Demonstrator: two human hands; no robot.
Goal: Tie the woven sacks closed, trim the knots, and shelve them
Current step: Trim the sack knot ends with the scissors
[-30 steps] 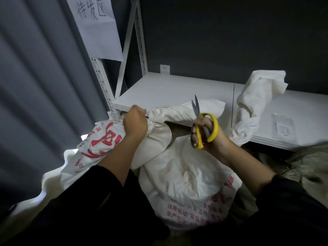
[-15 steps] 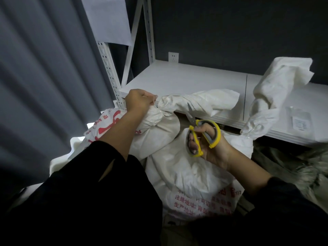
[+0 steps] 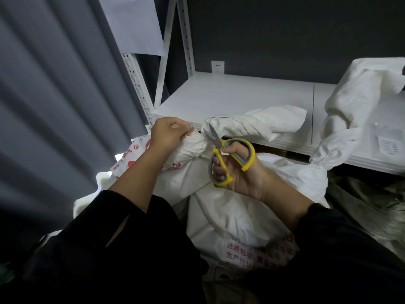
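Note:
A white woven sack with red print point(image 3: 186, 170) lies in front of me, its gathered neck point(image 3: 258, 119) stretching right over the shelf edge. My left hand point(image 3: 169, 136) grips the neck where it is bunched. My right hand point(image 3: 236, 170) holds yellow-and-grey scissors point(image 3: 230, 156), fingers through the loops. The blades point up-left, slightly parted, at the bunched neck beside my left hand. A second printed sack point(image 3: 241, 218) lies under my right forearm. Another tied white sack point(image 3: 355, 110) leans on the shelf at right.
The white metal shelf point(image 3: 230, 97) runs across the back, with a perforated upright point(image 3: 135, 84) on its left and a paper notice point(image 3: 133, 25) hanging above. A small label packet point(image 3: 388, 143) lies on the shelf at right. A grey curtain point(image 3: 54, 95) fills the left side.
My right hand has brought the scissors left and lowered the blades toward the sack neck by my left hand. My view has shifted closer to the shelf.

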